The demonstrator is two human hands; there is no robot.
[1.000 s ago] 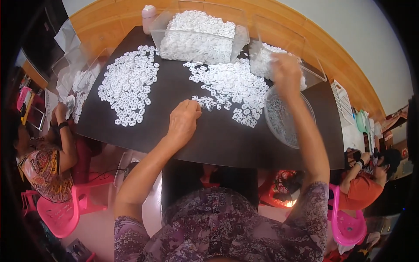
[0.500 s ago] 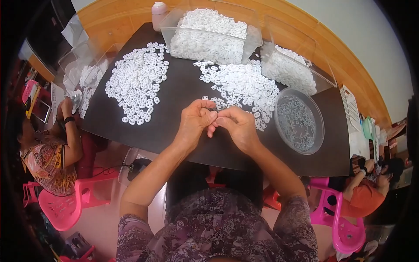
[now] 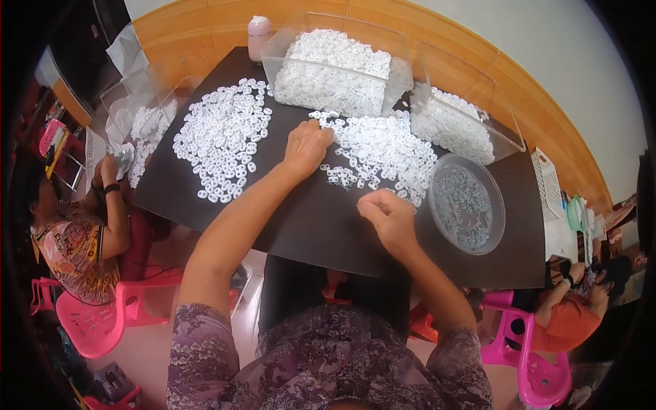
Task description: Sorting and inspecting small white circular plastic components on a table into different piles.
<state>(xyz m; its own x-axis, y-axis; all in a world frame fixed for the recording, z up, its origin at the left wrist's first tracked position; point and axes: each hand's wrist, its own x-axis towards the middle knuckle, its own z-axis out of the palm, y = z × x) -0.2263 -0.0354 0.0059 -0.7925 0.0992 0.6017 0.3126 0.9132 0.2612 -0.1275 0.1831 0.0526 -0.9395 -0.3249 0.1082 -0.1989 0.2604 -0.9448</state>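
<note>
My left hand (image 3: 309, 145) reaches to the left edge of the middle pile of small white two-holed plastic pieces (image 3: 379, 147). Its fingers are curled down at the pieces, and what lies under the fingertips is hidden. Nearer to me, over the dark table, my right hand (image 3: 387, 213) has thumb and fingers pinched together; anything between them is too small to make out. A few tiny dark metal bits (image 3: 338, 181) lie beside the near edge of the pile. To the right of it stands a round clear tub (image 3: 501, 205) of small grey metal parts.
Another white heap (image 3: 222, 133) covers the table's left side. Clear bins (image 3: 270, 68) of white pieces and a pink bottle (image 3: 258, 37) stand along the back. One person (image 3: 82, 239) sits at the left, another (image 3: 570, 321) at the right, by pink chairs (image 3: 102, 328).
My hands were together at the near edge of the pile. Now they are apart: the left has gone forward to the pile's left edge, the right slightly back and to the right.
</note>
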